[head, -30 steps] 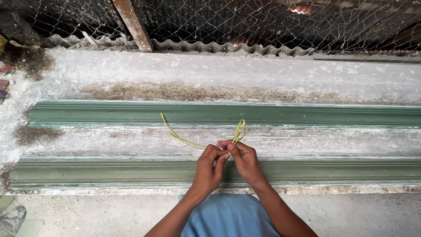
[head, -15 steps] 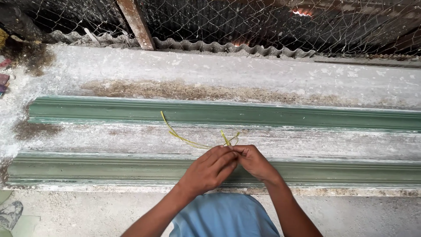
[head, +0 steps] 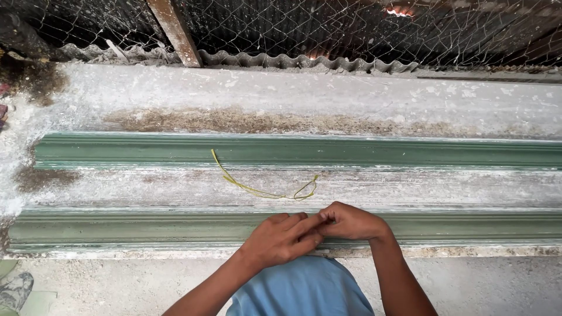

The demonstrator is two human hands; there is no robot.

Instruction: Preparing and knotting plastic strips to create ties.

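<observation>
just one head-worn cam, looking steeply down and forward over the green moulded strip (head: 293,225), pretty close, with the wire mesh (head: 351,29) beyond it up top

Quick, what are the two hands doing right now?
Left hand: curled, fingertips pinched against the right; what it holds cannot be told.
Right hand: closed, pinching at the same spot beside the yellow strand.

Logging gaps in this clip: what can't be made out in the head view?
- Whether the left hand and right hand pinch the yellow-green strand: their fingers hide its near end.
- The green moulding: cut off by the right edge.
- Behind the wire mesh: too dark to tell.
</observation>
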